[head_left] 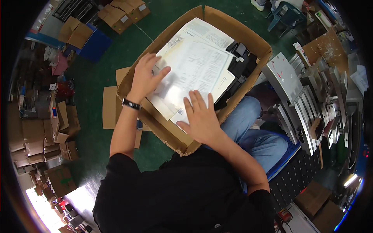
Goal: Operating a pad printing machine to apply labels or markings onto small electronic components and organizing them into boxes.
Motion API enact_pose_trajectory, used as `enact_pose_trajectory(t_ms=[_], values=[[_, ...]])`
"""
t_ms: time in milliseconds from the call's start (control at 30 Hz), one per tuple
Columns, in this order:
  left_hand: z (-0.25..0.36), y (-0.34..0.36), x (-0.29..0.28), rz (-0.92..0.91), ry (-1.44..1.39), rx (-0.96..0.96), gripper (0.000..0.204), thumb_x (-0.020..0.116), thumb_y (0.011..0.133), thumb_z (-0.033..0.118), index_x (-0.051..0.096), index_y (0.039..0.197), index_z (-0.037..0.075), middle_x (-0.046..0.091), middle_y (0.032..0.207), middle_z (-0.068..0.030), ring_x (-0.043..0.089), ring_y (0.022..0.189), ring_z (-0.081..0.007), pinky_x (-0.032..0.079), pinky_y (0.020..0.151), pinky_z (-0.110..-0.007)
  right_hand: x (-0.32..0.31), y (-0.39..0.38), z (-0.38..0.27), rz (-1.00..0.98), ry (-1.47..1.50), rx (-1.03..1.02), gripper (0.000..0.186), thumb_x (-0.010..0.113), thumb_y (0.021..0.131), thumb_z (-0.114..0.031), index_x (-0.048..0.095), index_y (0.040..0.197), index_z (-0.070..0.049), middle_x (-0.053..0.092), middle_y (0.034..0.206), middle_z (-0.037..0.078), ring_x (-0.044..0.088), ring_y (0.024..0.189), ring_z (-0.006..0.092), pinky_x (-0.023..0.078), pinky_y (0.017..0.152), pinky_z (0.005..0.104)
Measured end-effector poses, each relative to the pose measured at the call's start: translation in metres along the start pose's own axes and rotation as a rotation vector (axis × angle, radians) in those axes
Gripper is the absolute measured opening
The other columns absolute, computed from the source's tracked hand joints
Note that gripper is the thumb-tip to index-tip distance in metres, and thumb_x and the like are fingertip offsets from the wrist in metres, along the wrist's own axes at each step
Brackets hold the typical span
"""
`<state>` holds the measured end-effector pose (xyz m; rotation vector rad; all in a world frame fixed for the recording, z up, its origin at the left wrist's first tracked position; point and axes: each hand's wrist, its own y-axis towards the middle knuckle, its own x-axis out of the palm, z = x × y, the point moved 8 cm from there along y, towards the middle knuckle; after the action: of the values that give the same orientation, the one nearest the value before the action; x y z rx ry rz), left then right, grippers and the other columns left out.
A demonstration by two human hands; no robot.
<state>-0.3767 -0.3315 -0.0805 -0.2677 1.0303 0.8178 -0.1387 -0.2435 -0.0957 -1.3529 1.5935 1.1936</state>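
Observation:
A large open cardboard box [171,140] stands in front of me, its top flaps folded away. Inside lies a loose stack of printed papers [198,64], the upper sheet in a glossy clear sleeve. My left hand [147,75] is at the left edge of the stack, fingers spread, with a dark band on the wrist. Over the near right corner of the papers is my right hand [201,116], fingers stretched out and apart. Whether either palm presses on the sheets is hard to tell. Black plastic parts [240,58] fill the box's right side, partly under the papers.
On the right stands a metal machine [297,101] with rails and blocks, close to my knee. A green plastic chair [287,17] is at the far right. Cardboard boxes [122,15] sit at the back, near a blue bin [93,44]. More cartons [62,128] line the left side.

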Motion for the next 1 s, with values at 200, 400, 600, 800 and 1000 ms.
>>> enact_pose_trajectory(t_ms=[200,400,600,800,1000], values=[[-0.012,0.054,0.036,-0.053,0.225,-0.038,0.092,0.08,0.092,0.063,0.058,0.159,0.005,0.053,0.166,-0.0229,0.048,0.154,-0.0419,0.04,0.127,-0.047,-0.013,0.0,0.003,0.036,0.144,-0.016,0.075,0.064,0.104,-0.05,0.058,0.149,0.01,0.053,0.157,0.034,0.042,0.154,0.048,0.028,0.127,0.0626],[0.001,0.06,0.046,-0.192,0.36,-0.118,0.101,0.084,0.089,0.062,0.05,0.165,0.006,0.049,0.171,-0.0199,0.042,0.16,-0.0397,0.038,0.13,-0.049,-0.048,-0.016,0.076,0.275,-0.01,0.246,0.064,0.078,0.092,-0.03,0.061,0.141,0.008,0.06,0.138,0.029,0.051,0.142,0.0485,0.039,0.12,0.0552],[0.027,0.051,0.023,-0.051,0.26,-0.09,0.09,0.088,0.091,0.045,0.053,0.163,0.004,0.059,0.158,-0.0195,0.058,0.141,-0.0356,0.05,0.116,-0.045,-0.056,-0.011,0.127,0.271,-0.132,0.313,0.061,0.08,0.092,-0.03,0.061,0.137,0.008,0.062,0.134,0.027,0.056,0.133,0.0468,0.043,0.115,0.0496],[0.019,0.051,-0.011,-0.084,-0.222,-0.335,0.066,0.082,0.096,0.021,0.061,0.155,0.001,0.073,0.127,-0.0166,0.072,0.106,-0.0249,0.061,0.088,-0.032,-0.054,-0.019,0.105,0.145,-0.023,0.324,0.06,0.079,0.094,-0.031,0.061,0.136,0.008,0.068,0.123,0.024,0.063,0.116,0.0391,0.045,0.104,0.0464],[-0.051,0.018,-0.001,-0.24,-0.556,-0.357,0.046,0.077,0.099,0.009,0.07,0.143,-0.002,0.076,0.105,-0.0126,0.069,0.085,-0.0169,0.059,0.074,-0.023,-0.037,-0.026,0.074,-0.06,0.048,0.369,0.06,0.074,0.099,-0.031,0.059,0.144,0.007,0.072,0.107,0.02,0.065,0.098,0.0325,0.043,0.101,0.0438]])
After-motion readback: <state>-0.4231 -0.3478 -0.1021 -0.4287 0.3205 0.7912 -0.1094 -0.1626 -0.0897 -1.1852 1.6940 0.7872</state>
